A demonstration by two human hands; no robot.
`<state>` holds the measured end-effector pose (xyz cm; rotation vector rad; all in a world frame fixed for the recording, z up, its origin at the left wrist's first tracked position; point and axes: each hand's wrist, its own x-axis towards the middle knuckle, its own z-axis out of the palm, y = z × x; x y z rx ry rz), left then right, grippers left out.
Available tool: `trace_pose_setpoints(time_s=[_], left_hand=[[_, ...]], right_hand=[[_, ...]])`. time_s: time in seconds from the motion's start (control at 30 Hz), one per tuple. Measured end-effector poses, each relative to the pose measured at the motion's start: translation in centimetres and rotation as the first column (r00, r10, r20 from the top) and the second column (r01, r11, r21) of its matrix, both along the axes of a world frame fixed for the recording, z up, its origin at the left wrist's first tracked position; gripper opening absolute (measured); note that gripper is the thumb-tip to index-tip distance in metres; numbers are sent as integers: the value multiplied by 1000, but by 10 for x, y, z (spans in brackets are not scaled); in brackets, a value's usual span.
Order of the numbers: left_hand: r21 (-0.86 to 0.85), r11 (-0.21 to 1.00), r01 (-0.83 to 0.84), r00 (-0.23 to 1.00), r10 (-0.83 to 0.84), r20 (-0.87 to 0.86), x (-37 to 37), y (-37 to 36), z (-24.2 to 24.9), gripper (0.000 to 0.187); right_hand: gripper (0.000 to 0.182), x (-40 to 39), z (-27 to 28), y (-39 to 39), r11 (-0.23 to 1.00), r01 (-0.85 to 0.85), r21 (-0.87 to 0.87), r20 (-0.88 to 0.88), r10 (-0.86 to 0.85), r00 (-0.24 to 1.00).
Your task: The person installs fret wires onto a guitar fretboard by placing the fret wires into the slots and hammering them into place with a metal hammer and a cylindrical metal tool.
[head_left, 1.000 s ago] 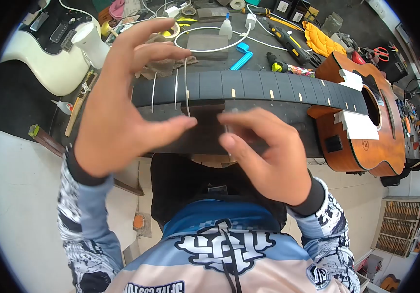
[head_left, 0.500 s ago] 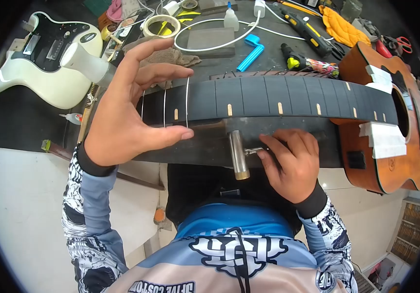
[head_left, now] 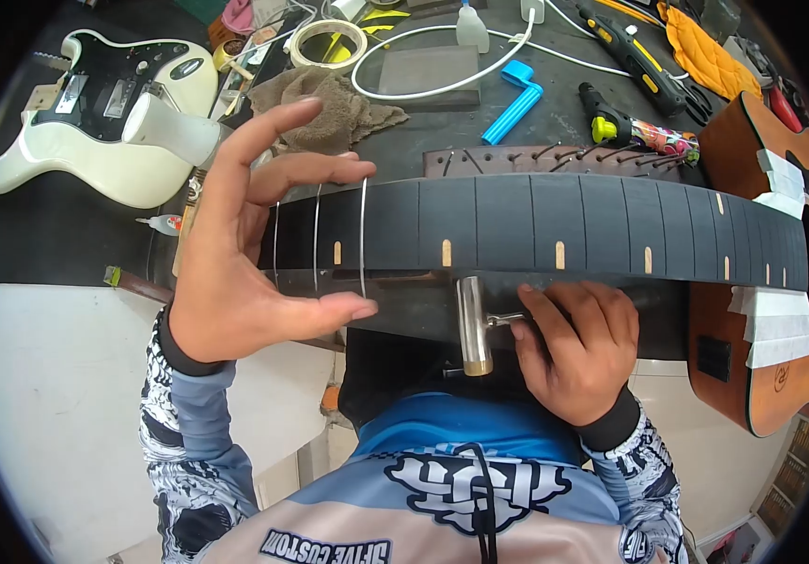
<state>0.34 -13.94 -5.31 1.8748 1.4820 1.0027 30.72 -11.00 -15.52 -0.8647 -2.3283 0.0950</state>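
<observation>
Crosswise on the black fretboard [head_left: 489,226], toward its left end, lies the fret wire [head_left: 363,235], its long axis running near to far, square to the neck. The left hand [head_left: 221,254] is the nearer one, curved in a wide C and gripping the wire by its ends, a fingertip at the far end, the thumb at the near end. Whether the wire is seated in a slot, I can't tell.

To the wire's right, off the board's near edge, is the hammer [head_left: 473,324]. Its head also points near to far, brass-coloured face toward the person; the handle runs right into the right hand [head_left: 583,348], which is closed around it.

Farther right, the fretboard reaches the acoustic guitar body [head_left: 743,395], with white tape [head_left: 778,329] on its top. Just beyond the board's far edge sits a wooden strip [head_left: 479,162] with thin pieces standing in it. Past that lie a blue string winder [head_left: 512,111] and, to the left, a brown cloth [head_left: 338,108]. A white electric guitar [head_left: 94,160] rests at far left.
</observation>
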Motion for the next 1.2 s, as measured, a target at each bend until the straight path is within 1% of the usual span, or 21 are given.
trace_pose_setpoints(time_s=[0.1, 0.33, 0.63, 0.7, 0.83, 0.9, 1.0, 1.07, 1.13, 1.2], left_hand=[[3, 1000, -1, 999, 1, -45, 1, -1, 2, 127], [14, 1000, 8, 999, -7, -47, -1, 0, 1, 127], [25, 1000, 13, 1000, -13, 11, -7, -1, -3, 132], [-28, 999, -36, 996, 38, 78, -6, -2, -2, 139], [-37, 998, -42, 998, 44, 51, -7, -2, -2, 144], [-10, 999, -32, 999, 32, 12, -8, -2, -2, 147], [-11, 999, -44, 998, 45, 42, -8, -2, -2, 149], [-18, 999, -43, 999, 44, 26, -9, -3, -2, 150], [-20, 999, -41, 999, 41, 6, -10, -3, 1, 151], [-19, 999, -40, 997, 39, -68, -11, -4, 3, 151]], right_hand=[[38, -1, 0, -1, 1000, 2, -4, -2, -2, 1000], [38, -2, 0, -1, 1000, 3, -6, -8, -3, 1000], [37, -3, 4, -2, 1000, 9, -28, 20, -9, 1000], [37, -2, 3, -2, 1000, 11, -29, 20, -10, 1000], [35, -3, 3, -2, 999, 19, -36, 10, -19, 1000], [35, -4, 3, -2, 999, 13, -48, -2, -14, 1000], [33, -4, 1, -3, 998, 9, -62, -12, -10, 1000], [33, -3, 2, -4, 997, 14, -70, -14, -15, 1000], [33, -3, 3, -5, 997, 57, -60, 51, -54, 997], [33, -1, 2, -7, 996, 61, -61, 54, -58, 997]])
